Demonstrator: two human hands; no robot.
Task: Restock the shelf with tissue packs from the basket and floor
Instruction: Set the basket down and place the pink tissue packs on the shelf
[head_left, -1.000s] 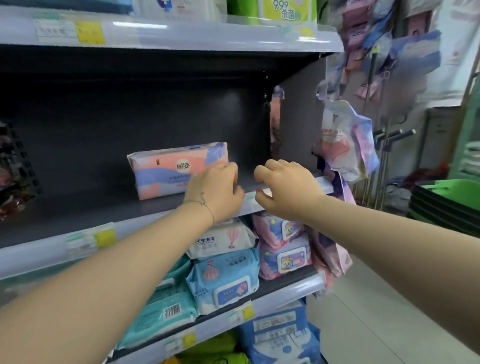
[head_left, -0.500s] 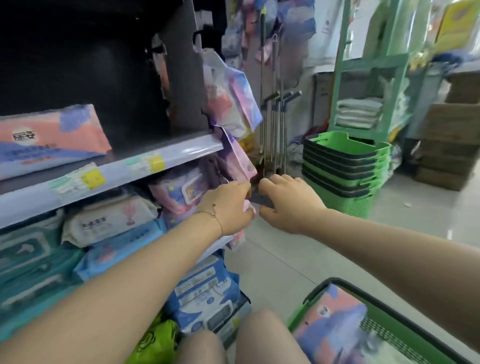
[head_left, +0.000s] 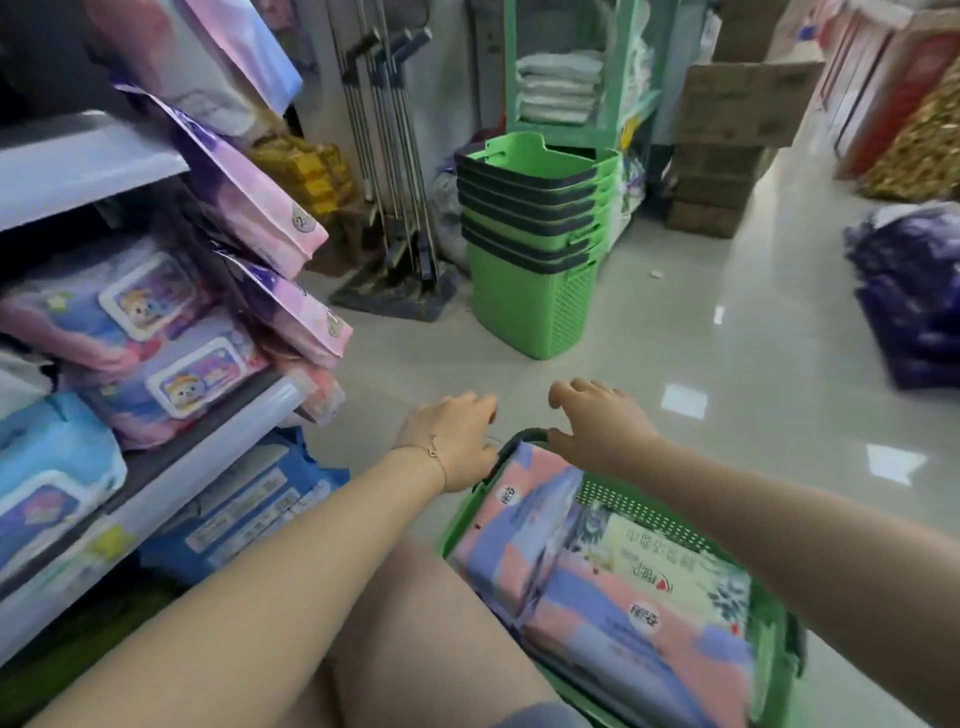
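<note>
the green basket (head_left: 770, 629) sits on the floor by the person's bare knee, and everything here is placed from it. inside it lie tissue packs: a pink-and-blue pack (head_left: 519, 525) against its left wall, a second pink-and-blue pack (head_left: 641, 623) in the middle toward the near side, and a cream pack with a leafy print (head_left: 670, 566) toward its right wall. the left hand (head_left: 452, 447) hovers just over the basket's far left corner, fingers loosely curled, holding nothing. the right hand (head_left: 602, 431) hangs over the basket's far rim, fingers relaxed and a little spread, also holding nothing; its thumb is right at the dark handle (head_left: 519, 439), but whether it touches cannot be told. left of the basket stands the shelf (head_left: 78, 166), with lidded wipes packs (head_left: 140, 312) stacked on the level below its top board and blue packs (head_left: 244, 514) at floor level. beyond the basket, well apart across the tiled floor, stands a stack of green baskets (head_left: 535, 223), with mop handles (head_left: 384, 156) leaning to that stack's left. far right of the basket, a purple bundle (head_left: 914, 291) lies on the floor.
</note>
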